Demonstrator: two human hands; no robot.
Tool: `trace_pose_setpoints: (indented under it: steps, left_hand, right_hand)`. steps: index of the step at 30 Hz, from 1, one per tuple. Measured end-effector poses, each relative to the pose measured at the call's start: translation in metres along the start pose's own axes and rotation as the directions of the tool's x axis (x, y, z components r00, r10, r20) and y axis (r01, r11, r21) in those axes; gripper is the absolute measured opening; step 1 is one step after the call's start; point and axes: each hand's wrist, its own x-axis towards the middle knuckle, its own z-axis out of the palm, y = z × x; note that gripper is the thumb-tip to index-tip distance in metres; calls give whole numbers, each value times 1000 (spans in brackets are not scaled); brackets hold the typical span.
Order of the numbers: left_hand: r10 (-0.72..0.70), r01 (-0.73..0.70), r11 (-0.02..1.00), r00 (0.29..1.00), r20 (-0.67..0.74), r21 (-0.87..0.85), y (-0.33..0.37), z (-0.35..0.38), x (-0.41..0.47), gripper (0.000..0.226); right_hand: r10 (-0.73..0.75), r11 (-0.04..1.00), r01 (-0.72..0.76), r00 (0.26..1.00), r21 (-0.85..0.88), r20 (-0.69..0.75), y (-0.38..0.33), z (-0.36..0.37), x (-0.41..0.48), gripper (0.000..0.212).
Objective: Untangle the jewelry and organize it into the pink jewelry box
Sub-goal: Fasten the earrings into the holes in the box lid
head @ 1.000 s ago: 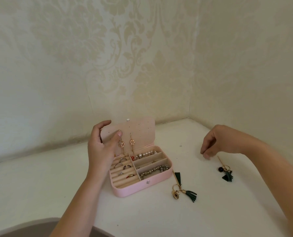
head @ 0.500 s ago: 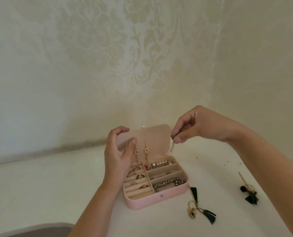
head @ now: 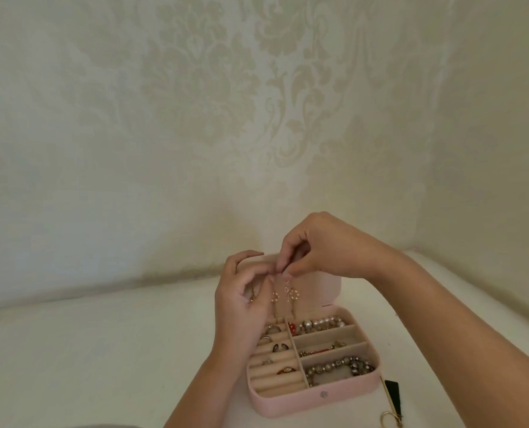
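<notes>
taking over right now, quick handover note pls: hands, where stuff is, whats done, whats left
Left hand grips the lid of the pink jewelry box; right hand pinches a small piece at the lid's top, too small to identify.
Done: two drop earrings hang on the lid; rings and bracelets sit in compartments.
To do: fasten that piece; a tassel earring lies on the table right of the box.

White tabletop (head: 102,350) w/ pink jewelry box (head: 303,403), tassel earring (head: 392,391) beside.
</notes>
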Motion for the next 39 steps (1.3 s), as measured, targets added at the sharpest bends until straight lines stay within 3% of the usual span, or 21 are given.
trace_pose_setpoints:
  steps: [3,20,36,39]
  left_hand:
    - [-14,14,1000,1000,-5,-10,-1,0,1,15]
    - [-106,105,993,994,-25,-46,1,4,2,16]
    - [8,-5,998,999,-43,60,-1,7,4,19]
    - [9,-6,998,999,-53,57,-3,7,5,10]
  right_hand:
    - [-11,1000,10,999,-16,-37,4,1,1,13]
    - [-9,1000,11,994,20,-111,2,3,1,12]
    - [25,993,-9,990,119,-136,11,-3,0,12]
    - [19,986,25,966,166,-257,15,-10,-1,12]
